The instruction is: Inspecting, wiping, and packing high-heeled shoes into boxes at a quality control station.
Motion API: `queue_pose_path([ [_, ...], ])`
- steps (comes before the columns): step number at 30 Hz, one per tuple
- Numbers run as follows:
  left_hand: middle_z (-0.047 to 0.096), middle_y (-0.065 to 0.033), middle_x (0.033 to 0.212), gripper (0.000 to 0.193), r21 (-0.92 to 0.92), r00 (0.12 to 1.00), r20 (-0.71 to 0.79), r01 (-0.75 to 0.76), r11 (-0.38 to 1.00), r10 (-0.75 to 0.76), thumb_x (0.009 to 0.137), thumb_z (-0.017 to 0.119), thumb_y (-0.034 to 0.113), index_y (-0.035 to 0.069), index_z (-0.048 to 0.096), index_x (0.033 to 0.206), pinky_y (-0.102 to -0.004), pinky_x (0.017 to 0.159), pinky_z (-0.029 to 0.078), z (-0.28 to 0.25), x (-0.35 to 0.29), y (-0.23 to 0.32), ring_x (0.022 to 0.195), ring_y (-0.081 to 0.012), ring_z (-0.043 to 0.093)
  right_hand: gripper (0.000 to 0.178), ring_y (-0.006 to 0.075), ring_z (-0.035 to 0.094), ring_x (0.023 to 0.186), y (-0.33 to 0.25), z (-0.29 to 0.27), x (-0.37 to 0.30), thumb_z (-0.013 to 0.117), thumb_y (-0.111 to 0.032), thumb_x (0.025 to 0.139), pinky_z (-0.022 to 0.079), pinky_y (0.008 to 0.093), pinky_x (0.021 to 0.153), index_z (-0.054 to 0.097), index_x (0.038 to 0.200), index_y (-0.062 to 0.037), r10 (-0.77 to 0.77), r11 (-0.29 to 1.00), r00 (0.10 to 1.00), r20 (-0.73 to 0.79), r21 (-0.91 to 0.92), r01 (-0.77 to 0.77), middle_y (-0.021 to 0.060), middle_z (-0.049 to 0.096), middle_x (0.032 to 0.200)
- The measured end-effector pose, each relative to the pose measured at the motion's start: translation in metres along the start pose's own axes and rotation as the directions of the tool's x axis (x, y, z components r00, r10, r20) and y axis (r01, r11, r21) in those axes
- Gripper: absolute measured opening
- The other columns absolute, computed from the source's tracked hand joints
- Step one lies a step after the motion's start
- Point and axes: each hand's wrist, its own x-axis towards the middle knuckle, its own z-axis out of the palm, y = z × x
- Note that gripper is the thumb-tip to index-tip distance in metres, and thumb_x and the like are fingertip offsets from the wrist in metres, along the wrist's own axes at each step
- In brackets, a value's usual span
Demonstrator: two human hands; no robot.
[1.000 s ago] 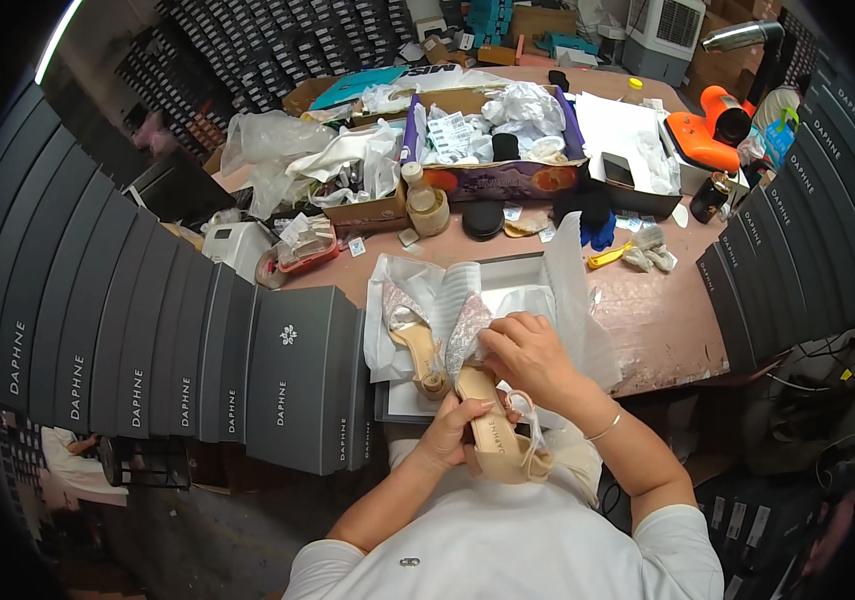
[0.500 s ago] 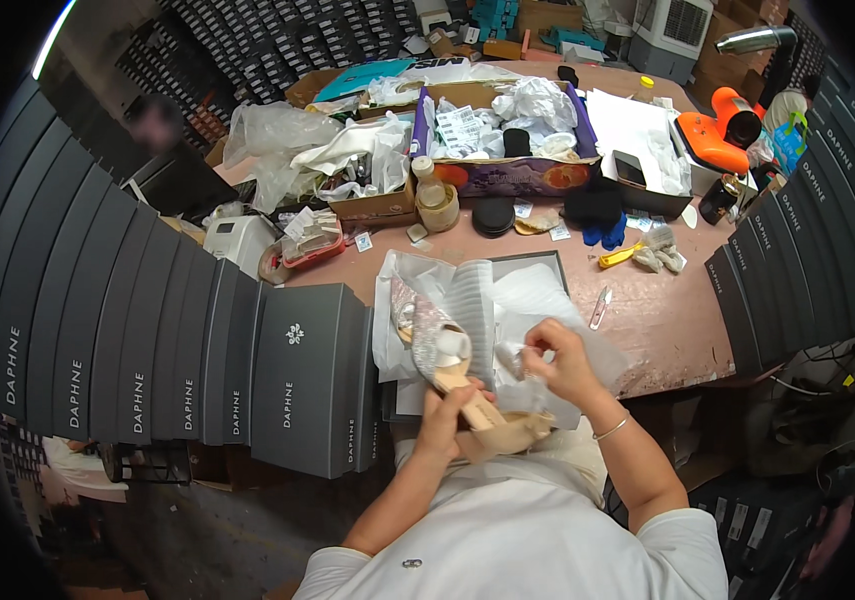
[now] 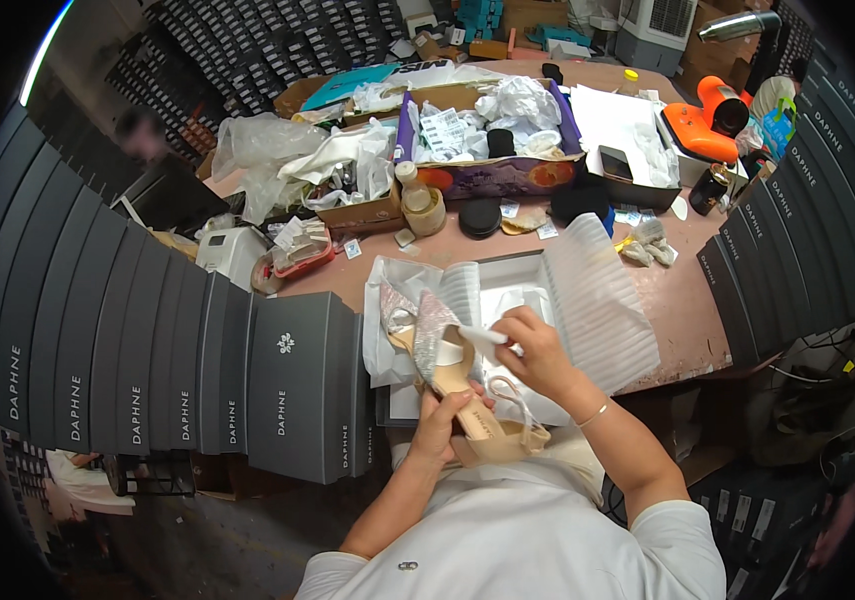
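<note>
A beige pointed shoe [image 3: 479,418] with a silvery glitter toe and an ankle strap tilts above an open box [image 3: 512,258]. My left hand [image 3: 437,425] is closed around the middle of its sole, thumb on the insole. Between the fingertips of my right hand [image 3: 539,352] is a piece of white paper [image 3: 485,336], its end at the opening of the toe. Behind, the other glitter shoe [image 3: 396,312] lies partly hidden on white wrapping. A ribbed white foam sheet [image 3: 602,300] spreads over the box's right side.
Dark grey shoe boxes [image 3: 292,385] stand in a row at left, with more stacked at right [image 3: 797,210]. Across the back are a purple carton [image 3: 507,180] of crumpled paper, a glue bottle [image 3: 419,200], a black round case [image 3: 479,218] and an orange device [image 3: 697,132].
My right hand has moved up to the toe opening with the white paper. The foam sheet has spread out to the right, over the small cutter. The view has shifted slightly.
</note>
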Motion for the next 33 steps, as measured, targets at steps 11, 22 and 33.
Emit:
queue_pose_path([
  [11, 0.053, -0.0119, 0.108, 0.054, 0.087, 0.999, 0.044, -0.026, 0.996, 0.022, 0.083, 0.062, 0.01, 0.002, 0.034, 0.129, -0.0344, 0.076, 0.057, -0.005, -0.019, -0.01, 0.089, -0.019, 0.063, 0.01, 0.0187, 0.058, 0.072, -0.015, 0.044, 0.01, 0.064, -0.02, 0.072, 0.041, 0.0321, 0.067, 0.059, 0.074, -0.0115, -0.347, 0.852, 0.859, 0.377, -0.256, 0.457, 0.002, 0.056, 0.074],
  [22, 0.058, -0.0099, 0.095, 0.033, 0.08, 0.995, 0.048, -0.088, 0.993, 0.085, 0.079, 0.061, 0.01, -0.003, 0.052, 0.108, -0.0343, 0.082, 0.055, -0.023, -0.012, 0.024, 0.087, -0.0198, 0.064, 0.039, 0.0364, 0.063, 0.096, -0.021, -0.008, 0.0, 0.067, -0.017, 0.083, 0.051, 0.0376, 0.084, 0.059, 0.117, 0.0006, 0.062, 0.998, 0.996, 0.069, 0.024, -0.064, 0.0232, 0.064, 0.106],
  [33, 0.048, -0.0115, 0.129, 0.056, 0.107, 0.99, 0.06, -0.135, 0.985, 0.129, 0.092, 0.057, 0.023, 0.002, 0.033, 0.138, -0.034, 0.096, 0.045, -0.022, -0.032, -0.02, 0.111, -0.0188, 0.053, 0.058, 0.0409, 0.051, 0.1, -0.042, 0.088, 0.008, 0.037, -0.05, 0.098, 0.026, 0.0628, 0.1, 0.058, 0.105, 0.0037, 0.109, 0.964, 0.891, 0.441, 0.172, -0.203, 0.0224, 0.058, 0.097],
])
